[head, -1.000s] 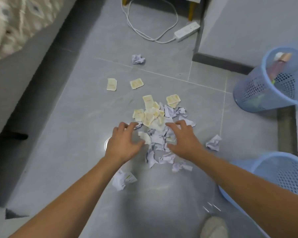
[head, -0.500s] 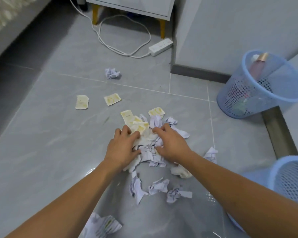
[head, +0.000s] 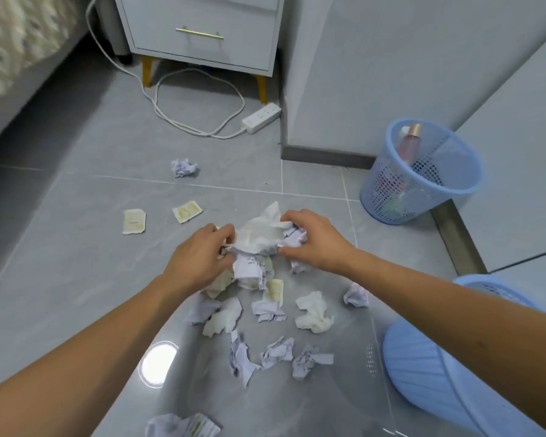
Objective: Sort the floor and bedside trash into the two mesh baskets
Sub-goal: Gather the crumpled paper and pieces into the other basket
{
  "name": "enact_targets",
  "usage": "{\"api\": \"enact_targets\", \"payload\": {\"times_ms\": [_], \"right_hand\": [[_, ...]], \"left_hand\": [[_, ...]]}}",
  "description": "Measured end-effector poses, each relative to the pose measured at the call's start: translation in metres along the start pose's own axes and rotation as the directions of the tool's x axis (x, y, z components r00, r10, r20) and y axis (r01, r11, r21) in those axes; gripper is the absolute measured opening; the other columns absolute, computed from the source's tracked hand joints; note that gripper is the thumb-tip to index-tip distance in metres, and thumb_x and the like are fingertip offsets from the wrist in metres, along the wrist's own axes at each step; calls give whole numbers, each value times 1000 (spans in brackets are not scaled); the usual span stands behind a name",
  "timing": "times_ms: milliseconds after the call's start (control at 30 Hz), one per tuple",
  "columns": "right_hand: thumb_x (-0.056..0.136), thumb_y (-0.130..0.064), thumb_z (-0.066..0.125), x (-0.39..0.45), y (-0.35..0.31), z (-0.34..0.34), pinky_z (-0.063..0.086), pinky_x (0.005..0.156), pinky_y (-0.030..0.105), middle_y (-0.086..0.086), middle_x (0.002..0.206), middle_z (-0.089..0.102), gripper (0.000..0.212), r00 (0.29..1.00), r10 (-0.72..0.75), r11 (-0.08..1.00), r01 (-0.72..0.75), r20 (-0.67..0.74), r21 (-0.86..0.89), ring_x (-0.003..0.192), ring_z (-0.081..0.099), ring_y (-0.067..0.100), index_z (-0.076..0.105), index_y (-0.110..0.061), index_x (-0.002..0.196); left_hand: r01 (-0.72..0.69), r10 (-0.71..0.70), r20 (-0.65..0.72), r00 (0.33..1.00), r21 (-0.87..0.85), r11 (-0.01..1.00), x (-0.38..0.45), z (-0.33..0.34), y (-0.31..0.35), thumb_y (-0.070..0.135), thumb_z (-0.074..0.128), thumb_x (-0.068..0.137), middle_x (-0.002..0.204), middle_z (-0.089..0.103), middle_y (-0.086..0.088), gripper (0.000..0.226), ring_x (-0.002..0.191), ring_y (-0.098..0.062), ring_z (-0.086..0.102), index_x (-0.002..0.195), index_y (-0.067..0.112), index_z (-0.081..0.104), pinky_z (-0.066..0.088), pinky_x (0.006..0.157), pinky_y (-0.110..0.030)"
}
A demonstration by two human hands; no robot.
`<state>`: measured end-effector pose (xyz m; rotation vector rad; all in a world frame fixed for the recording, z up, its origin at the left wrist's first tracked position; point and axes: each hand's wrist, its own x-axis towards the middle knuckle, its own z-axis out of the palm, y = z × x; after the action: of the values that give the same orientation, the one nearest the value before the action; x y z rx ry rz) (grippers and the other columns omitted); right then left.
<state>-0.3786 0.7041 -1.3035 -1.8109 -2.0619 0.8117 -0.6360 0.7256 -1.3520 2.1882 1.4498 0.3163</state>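
Gathering a bundle of crumpled paper (head: 259, 238), the left hand (head: 199, 257) and right hand (head: 312, 239) are gripping it from both sides; squeezing firmly should prevent scraps dropping beside the near basket (head: 429, 373).

The right arm hides most of the near basket (head: 423, 373), and the bottom edge cuts off a crumpled paper (head: 183, 425).

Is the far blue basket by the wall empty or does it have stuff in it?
Not empty: the far basket holds a pink bottle leaning against its inner wall.
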Motion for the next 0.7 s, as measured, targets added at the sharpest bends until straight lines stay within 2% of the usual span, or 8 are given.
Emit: {"api": "enact_targets", "payload": {"times_ms": [133,267,367,500,600,700], "right_hand": [[78,-25,82,-9,-22,-56,46,76,31,2,99,63,34,998,9,995,-4,-57,96,90,59,20,64,-25,107],[79,-24,80,-32,-34,-115,55,77,41,2,90,68,26,992,42,986,-23,-117,163,84,66,21,64,-26,100],[79,-21,79,-65,-26,-148,56,84,48,7,94,69,28,981,78,980,-42,-176,196,89,67,27,65,-22,104],[81,-16,80,-128,-5,-181,57,90,37,-1,105,73,39,951,170,953,-92,-260,289,97,69,15,66,-19,118],[80,-14,81,-191,19,-197,56,79,27,-2,98,73,36,894,280,929,-160,-351,333,87,67,9,67,-20,113],[79,-14,82,-259,48,-194,50,66,20,-5,85,68,28,818,423,895,-309,-391,321,73,59,5,63,-23,98]], "left_hand": [[-104,103,-25,994,-25,994,14,-43,21,38,59,96,86,50,5,17,73,-15,48,94,33,44,39,60,-35],[-187,185,-37,982,-88,978,25,-73,60,34,61,95,83,52,4,18,74,-21,51,91,31,44,40,62,-37],[-243,236,-68,969,-137,960,30,-83,102,29,63,95,83,55,2,17,73,-19,52,90,28,47,42,63,-39],[-369,353,-109,929,-217,904,27,-79,174,26,63,93,83,55,3,15,73,-18,51,89,27,48,42,64,-40],[-479,472,-97,876,-285,830,22,-60,239,22,67,91,84,53,5,19,72,-17,49,89,26,48,41,63,-39],[-550,566,-44,823,-309,776,13,-24,294,21,69,89,84,52,6,22,76,-18,47,89,26,47,40,65,-38]]}}
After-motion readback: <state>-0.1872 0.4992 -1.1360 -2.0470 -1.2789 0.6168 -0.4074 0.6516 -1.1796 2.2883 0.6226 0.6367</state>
